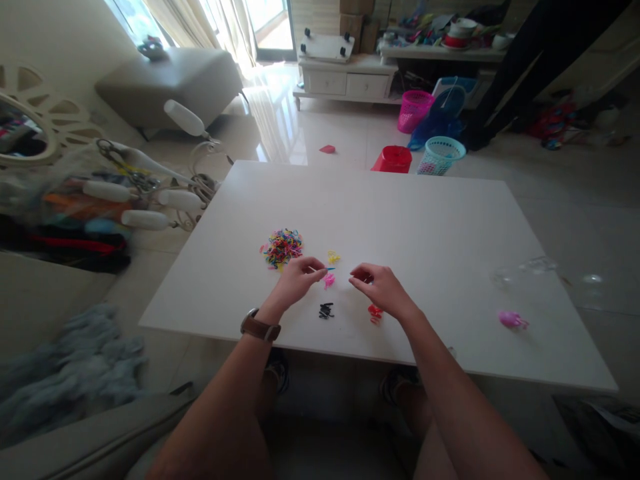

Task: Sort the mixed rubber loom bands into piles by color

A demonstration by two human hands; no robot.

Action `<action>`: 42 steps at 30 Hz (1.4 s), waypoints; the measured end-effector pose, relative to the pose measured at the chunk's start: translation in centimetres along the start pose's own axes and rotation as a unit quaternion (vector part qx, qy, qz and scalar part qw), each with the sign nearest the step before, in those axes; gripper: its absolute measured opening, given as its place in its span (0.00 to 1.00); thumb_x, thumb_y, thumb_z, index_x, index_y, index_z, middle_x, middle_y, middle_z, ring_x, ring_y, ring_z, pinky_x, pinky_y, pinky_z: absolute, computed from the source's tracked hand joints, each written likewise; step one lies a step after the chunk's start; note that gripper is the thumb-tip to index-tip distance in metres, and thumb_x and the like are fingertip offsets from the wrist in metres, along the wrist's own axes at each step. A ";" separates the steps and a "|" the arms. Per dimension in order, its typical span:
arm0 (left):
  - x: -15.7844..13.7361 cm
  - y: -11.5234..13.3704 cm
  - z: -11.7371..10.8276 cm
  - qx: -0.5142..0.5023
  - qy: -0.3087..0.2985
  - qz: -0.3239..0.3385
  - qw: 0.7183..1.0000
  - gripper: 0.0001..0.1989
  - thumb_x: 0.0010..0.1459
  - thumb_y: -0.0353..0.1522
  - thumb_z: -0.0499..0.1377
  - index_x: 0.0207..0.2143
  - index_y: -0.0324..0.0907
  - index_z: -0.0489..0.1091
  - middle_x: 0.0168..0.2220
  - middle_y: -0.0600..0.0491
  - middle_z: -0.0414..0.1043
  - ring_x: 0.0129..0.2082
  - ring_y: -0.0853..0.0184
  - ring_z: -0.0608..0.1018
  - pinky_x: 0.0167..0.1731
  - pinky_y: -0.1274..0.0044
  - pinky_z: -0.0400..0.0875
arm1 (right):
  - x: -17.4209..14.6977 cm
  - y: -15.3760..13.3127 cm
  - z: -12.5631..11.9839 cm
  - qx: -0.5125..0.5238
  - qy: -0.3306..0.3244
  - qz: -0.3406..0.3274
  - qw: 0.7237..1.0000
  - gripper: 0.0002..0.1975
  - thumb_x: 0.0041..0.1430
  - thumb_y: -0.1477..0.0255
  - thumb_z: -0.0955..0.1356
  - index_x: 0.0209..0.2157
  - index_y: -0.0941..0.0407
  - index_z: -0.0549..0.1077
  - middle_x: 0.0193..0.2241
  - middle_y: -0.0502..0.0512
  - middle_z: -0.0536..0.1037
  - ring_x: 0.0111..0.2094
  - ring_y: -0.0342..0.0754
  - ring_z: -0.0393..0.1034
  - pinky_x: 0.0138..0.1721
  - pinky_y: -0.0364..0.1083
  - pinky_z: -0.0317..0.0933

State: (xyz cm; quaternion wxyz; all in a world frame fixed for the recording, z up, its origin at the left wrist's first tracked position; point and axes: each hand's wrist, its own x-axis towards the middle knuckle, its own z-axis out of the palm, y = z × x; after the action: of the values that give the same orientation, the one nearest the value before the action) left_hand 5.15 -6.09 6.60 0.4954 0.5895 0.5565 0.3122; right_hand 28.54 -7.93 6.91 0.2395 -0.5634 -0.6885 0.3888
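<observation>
Partly hidden: multicolored rubber-band pile (283,245) behind left hand (299,279), which pinches blue band (331,269); right hand (378,285) curled, grip unclear.

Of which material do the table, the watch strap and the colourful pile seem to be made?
Table: smooth, white, faintly satin; perhaps laminate or painted board. Watch strap: plain brown, fairly matte; probably leather. Colourful pile: small, brightly coloured pieces, some looped; maybe rubber or soft plastic, but too small to be sure.
</observation>
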 end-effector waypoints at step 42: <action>1.3 -1.1 2.5 0.373 0.000 -0.082 0.924 0.10 0.58 0.31 0.59 0.33 0.45 0.82 0.35 0.44 0.82 0.37 0.58 0.81 0.37 0.73 0.70 | 0.6 5.4 -2.1 -0.212 0.019 0.160 0.964 0.07 0.58 0.70 0.69 0.37 0.55 0.80 0.35 0.55 0.82 0.36 0.47 0.75 0.39 0.43 0.61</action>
State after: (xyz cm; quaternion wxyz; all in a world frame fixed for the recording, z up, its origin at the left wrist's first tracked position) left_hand 7.26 -5.53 4.54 0.2634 0.6843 0.6787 0.0402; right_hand 33.19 -6.45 3.72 0.0619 -0.7110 -0.6518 0.2563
